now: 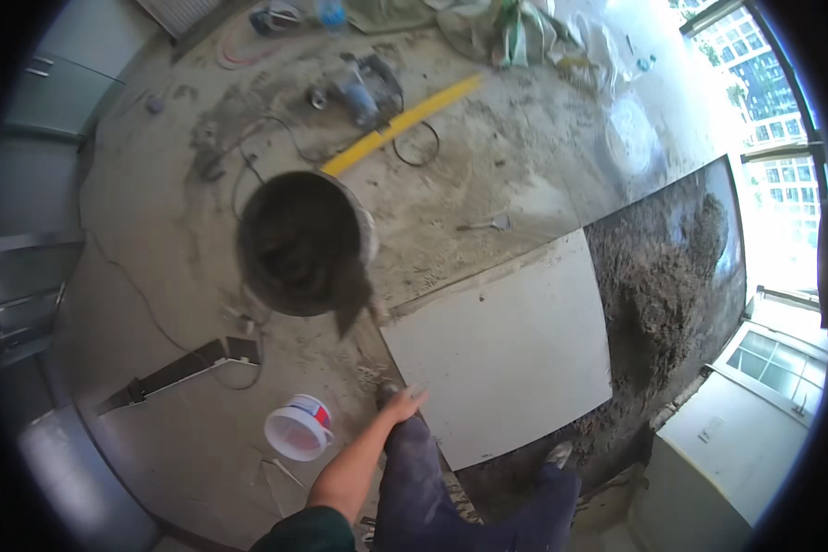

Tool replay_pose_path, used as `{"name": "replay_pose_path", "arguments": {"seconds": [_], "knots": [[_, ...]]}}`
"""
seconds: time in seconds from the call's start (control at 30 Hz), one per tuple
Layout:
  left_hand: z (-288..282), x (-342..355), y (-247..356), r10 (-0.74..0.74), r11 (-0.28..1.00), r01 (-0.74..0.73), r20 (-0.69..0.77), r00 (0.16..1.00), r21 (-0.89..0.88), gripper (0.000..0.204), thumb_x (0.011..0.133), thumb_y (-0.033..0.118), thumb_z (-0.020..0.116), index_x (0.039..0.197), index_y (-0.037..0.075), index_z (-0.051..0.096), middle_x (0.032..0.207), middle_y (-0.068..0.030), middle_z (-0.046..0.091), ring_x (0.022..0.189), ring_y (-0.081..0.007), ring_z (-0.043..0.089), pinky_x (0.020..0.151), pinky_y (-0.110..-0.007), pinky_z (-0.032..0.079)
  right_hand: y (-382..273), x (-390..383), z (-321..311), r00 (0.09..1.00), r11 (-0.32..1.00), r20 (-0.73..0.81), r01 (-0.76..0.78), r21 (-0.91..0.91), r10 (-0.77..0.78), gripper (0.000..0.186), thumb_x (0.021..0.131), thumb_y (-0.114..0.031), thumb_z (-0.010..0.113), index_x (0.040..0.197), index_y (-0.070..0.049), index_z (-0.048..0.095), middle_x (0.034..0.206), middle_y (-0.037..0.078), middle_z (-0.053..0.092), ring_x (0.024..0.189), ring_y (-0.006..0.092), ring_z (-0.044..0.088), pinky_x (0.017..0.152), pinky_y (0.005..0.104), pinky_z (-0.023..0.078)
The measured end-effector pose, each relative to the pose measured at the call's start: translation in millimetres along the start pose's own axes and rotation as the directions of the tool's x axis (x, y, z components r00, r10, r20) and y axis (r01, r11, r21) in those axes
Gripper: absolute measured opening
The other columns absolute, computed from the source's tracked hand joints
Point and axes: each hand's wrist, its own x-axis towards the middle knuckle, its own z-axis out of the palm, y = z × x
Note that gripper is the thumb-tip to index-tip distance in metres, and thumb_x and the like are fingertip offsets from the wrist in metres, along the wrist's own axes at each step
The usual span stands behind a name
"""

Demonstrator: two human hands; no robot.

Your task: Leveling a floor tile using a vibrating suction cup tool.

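My left hand (403,405) is beside my knee, near the left corner of a large white tile (506,350). Its fingers look stretched toward the tile's edge, and I see nothing held in them. My right hand does not show. The tile lies on the floor, partly over a bed of dark, rough mortar (658,276). Ahead and to the left stands a big round bucket (370,230) holding dark wet mortar (299,244). A dark, pointed, mortar-coated tool (351,308), perhaps a trowel, hangs over its near rim.
A small white bucket (296,434) stands left of my arm. Dark tile offcuts (179,373) and a cable (143,299) lie farther left. Beyond the big bucket are a yellow level (405,120), a power tool (359,97), a scraper (488,223) and sacks (515,37).
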Motion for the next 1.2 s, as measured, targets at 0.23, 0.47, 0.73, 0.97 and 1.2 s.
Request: {"name": "replay_pose_path", "arguments": {"seconds": [0.23, 0.47, 0.73, 0.97, 1.2], "knots": [[-15, -231, 0, -0.213, 0.636, 0.109, -0.038, 0.976, -0.764, 0.078, 0.099, 0.066, 0.047, 0.139, 0.001, 0.059, 0.139, -0.0123, 0.061, 0.129, -0.0238, 0.056, 0.111, -0.037, 0.041, -58, -146, -82, 0.997, 0.976, -0.06, -0.029, 0.217, 0.043, 0.064, 0.098, -0.046, 0.059, 0.139, 0.003, 0.052, 0.131, 0.022, 0.058, 0.116, 0.0347, 0.057, 0.098, 0.0431, 0.042], [-183, -357, -32, -0.309, 0.936, 0.248, -0.245, 0.919, -0.25, 0.062, 0.095, 0.058, 0.057, 0.129, 0.007, 0.066, 0.122, -0.0176, 0.071, 0.112, -0.0323, 0.067, 0.097, -0.042, 0.051, 132, -183, -195, 0.997, 0.93, -0.025, -0.059, 0.362, 0.073, 0.056, 0.101, -0.043, 0.057, 0.138, -0.001, 0.054, 0.123, 0.018, 0.063, 0.104, 0.03, 0.062, 0.086, 0.0413, 0.047], [-207, -497, 77, -0.229, 0.792, 0.441, -0.464, 0.856, 0.422, 0.028, 0.102, 0.023, 0.052, 0.102, 0.002, 0.069, 0.093, -0.0195, 0.071, 0.089, -0.039, 0.069, 0.081, -0.05, 0.055, -188, 193, -353, 0.986, 0.897, 0.053, -0.168, 0.409, 0.16, 0.048, 0.103, -0.04, 0.054, 0.136, -0.005, 0.056, 0.113, 0.013, 0.068, 0.09, 0.0246, 0.069, 0.072, 0.0392, 0.053], [-175, -441, 207, 0.051, 0.865, 0.362, -0.779, 0.625, 0.347, 0.03, 0.095, 0.025, 0.059, 0.104, 0.0, 0.071, 0.078, -0.0196, 0.067, 0.072, -0.037, 0.067, 0.074, -0.049, 0.053, -475, 344, -454, 0.96, 0.954, 0.249, 0.052, 0.295, -0.129, 0.043, 0.102, -0.035, 0.059, 0.131, -0.003, 0.06, 0.11, 0.01, 0.07, 0.086, 0.0188, 0.07, 0.068, 0.0301, 0.054], [-180, -258, 388, -0.631, 0.601, 0.178, -0.326, 0.704, -0.779, 0.039, 0.095, 0.037, 0.065, 0.12, 0.008, 0.07, 0.108, -0.0184, 0.072, 0.096, -0.0374, 0.069, 0.082, -0.047, 0.055, -716, 407, -469, 0.887, 0.923, 0.298, 0.279, 0.264, -0.353, 0.042, 0.101, -0.032, 0.059, 0.129, -0.001, 0.063, 0.107, 0.01, 0.071, 0.089, 0.0189, 0.07, 0.072, 0.0323, 0.055]]}}
